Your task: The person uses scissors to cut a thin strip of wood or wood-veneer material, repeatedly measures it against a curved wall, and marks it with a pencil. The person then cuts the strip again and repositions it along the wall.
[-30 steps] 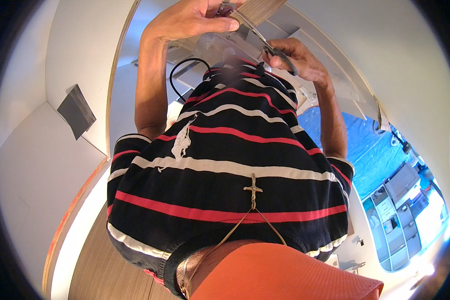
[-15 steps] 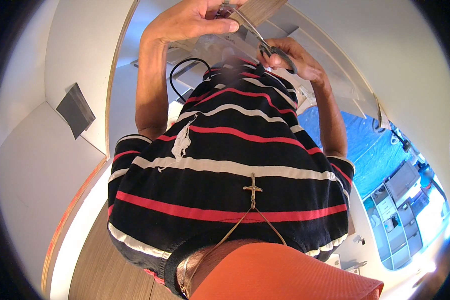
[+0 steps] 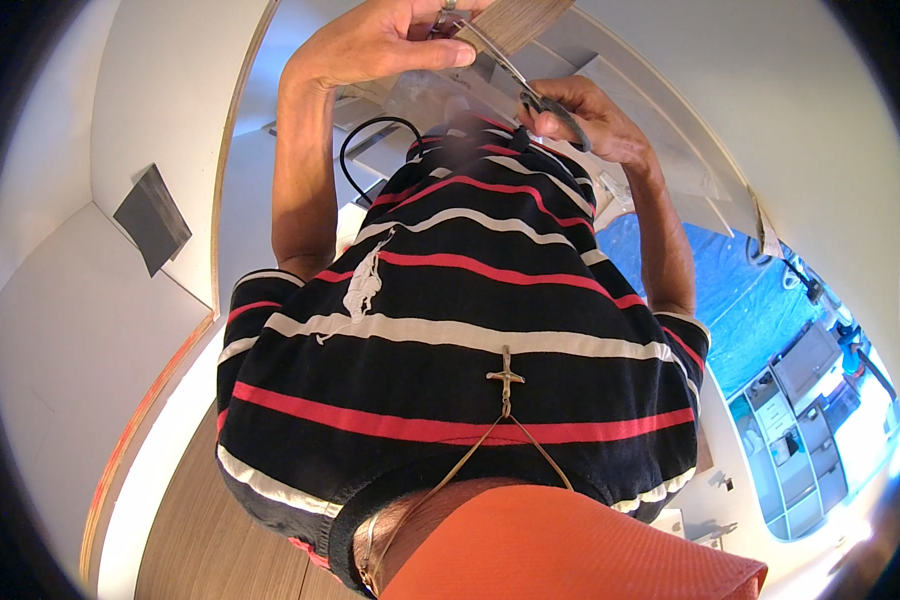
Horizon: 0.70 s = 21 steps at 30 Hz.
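Note:
At the top of the head view, my left hand (image 3: 385,45) grips a wood-grain strip (image 3: 520,22), its thumb stretched along the near side. A ring shows on one finger. My right hand (image 3: 595,120) is closed around the dark handles of a pair of scissors (image 3: 515,72). The scissors' blades point up and left and lie against the near end of the strip, close to my left thumb. Whether the blades have cut into it, I cannot tell. The strip's upper part runs out of the picture.
A pale curved panel (image 3: 660,95) rises behind my right hand. A black cable (image 3: 370,125) loops beside my left forearm. A dark grey piece (image 3: 152,220) is on the white wall at left. At right, a blue sheet (image 3: 710,290) hangs near grey shelving (image 3: 790,450).
The scissors' handles have drawn a little closer together in my right hand. My left hand and the wood-grain strip stay almost where they were.

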Available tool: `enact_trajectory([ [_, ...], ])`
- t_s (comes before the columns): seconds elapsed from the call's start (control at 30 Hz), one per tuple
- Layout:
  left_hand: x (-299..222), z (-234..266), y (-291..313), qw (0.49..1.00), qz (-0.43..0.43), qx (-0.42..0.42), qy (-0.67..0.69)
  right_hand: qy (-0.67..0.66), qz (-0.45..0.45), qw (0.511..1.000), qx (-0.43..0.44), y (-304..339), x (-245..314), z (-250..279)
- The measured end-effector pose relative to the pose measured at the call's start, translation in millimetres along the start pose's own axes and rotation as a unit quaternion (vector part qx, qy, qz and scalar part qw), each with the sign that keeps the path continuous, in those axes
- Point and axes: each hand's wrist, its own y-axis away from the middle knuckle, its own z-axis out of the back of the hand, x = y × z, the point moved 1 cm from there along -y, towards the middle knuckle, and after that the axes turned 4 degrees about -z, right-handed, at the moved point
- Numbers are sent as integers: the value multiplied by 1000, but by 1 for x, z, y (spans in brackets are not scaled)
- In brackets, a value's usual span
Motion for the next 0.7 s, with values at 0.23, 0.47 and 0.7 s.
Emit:
enact_trajectory([
  [0.23, -3, -8, 4, 995, 73, -5, 75, -3, 43, 999, 0, -3, -5, -3],
  [0.47, -2, -9, 1, 998, -4, -1, 58, 19, 29, 999, 8, -5, -2, -3],
  [0.7, 3, -7, 4, 997, -3, 9, 71, 2, 14, 999, -34, -5, -2, -9],
])
